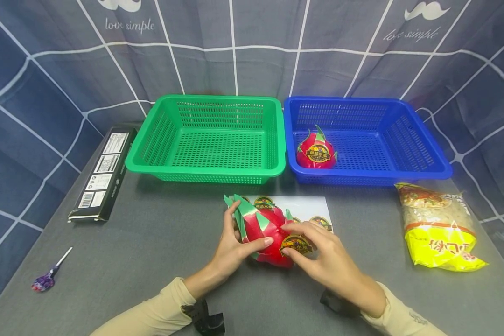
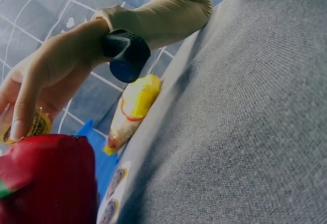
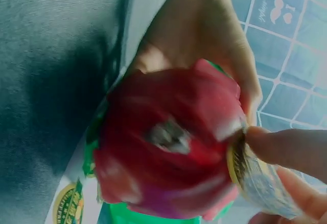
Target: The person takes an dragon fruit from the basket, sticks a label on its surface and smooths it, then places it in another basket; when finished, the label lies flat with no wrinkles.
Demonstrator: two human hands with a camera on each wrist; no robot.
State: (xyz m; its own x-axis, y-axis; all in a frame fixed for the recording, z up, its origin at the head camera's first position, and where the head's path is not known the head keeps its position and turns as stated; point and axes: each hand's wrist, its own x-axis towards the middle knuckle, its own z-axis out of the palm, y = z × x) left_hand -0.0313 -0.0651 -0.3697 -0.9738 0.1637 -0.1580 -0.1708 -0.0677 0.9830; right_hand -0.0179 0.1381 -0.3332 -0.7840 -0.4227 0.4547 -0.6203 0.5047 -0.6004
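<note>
A red dragon fruit [image 1: 265, 228] with green scales lies tilted between both hands at the front middle. My left hand [image 1: 228, 254] grips it from the left, thumb across its near side and fingers behind the leafy end. With thumb and fingertips, my right hand [image 1: 329, 256] pinches a black-and-gold oval sticker [image 1: 296, 244] against the fruit's right side. In the right wrist view, the sticker [image 3: 240, 157] meets the red skin near the fruit's blunt end, its clear part bending out towards the fingers. A white sticker sheet [image 1: 291, 203] lies behind, partly covered by fruit and hand.
A green basket [image 1: 206, 175] stands at the back. Right of it, a blue basket [image 1: 374, 175] contains another dragon fruit [image 1: 317, 151] bearing a similar sticker. A black box [image 1: 102, 175] and a lollipop [image 1: 46, 280] lie left; a yellow food bag [image 1: 438, 228] lies right.
</note>
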